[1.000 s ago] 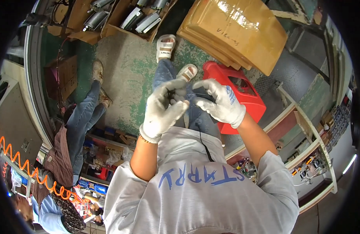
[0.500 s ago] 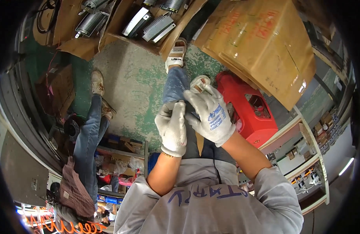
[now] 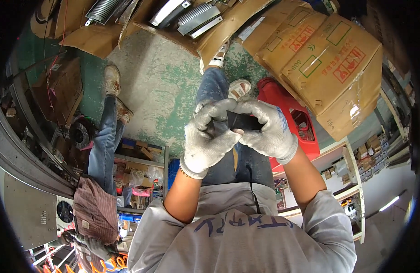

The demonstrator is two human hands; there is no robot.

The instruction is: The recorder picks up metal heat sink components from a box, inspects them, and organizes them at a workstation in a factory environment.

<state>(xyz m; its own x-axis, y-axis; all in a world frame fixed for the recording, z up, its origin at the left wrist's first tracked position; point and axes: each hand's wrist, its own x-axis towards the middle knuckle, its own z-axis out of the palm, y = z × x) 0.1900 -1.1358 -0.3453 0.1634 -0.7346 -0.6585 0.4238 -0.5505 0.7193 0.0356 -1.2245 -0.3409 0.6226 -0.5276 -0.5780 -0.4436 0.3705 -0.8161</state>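
Both of my hands wear white coated work gloves and are drawn together over my lap. A small dark, flat piece with straight edges (image 3: 244, 121) lies between them; its exact kind I cannot make out. My right hand (image 3: 272, 133) is curled round the piece's right side, thumb underneath. At its left edge, the bent fingers of my left hand (image 3: 206, 135) close in on it, thumb pointing toward the right hand. A bare fingertip shows at the thumb tip. Part of the piece is hidden behind the fingers.
An open carton (image 3: 191, 44) holds finned metal parts (image 3: 198, 19) ahead of me. At the right stand a large taped cardboard box (image 3: 330, 68) and a red plastic stool-like item (image 3: 282, 102). Another person's jeans-clad legs (image 3: 103, 141) are at the left, near shelving (image 3: 141, 160).
My hands, earlier apart at the fingertips with little visible between them, have come together, and the dark piece now shows between them. The view has shifted slightly.
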